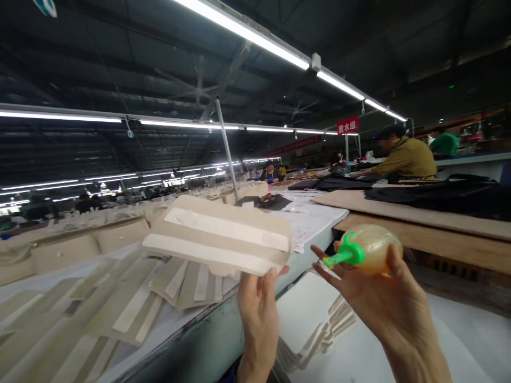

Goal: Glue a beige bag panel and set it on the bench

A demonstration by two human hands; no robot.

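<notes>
My left hand (261,303) pinches the lower right edge of a beige panel (227,226) with two white strips across it, holding it up above the table. Cradled in my right hand (383,308) is a translucent squeeze bottle (377,247) of yellowish liquid, lying on its side. Its green nozzle cap (349,254) points left toward the panel without touching it. Two fingers of that hand stretch out beneath the nozzle. Below my hands lies a stack of white pieces (315,314) with beige edges.
Several similar beige panels (131,308) lie overlapping on the table at left. A metal pole (227,149) rises behind. Dark fabric (443,194) covers boards (423,234) at right, where a person in a mustard top (411,157) works. Strip lights (247,32) hang overhead.
</notes>
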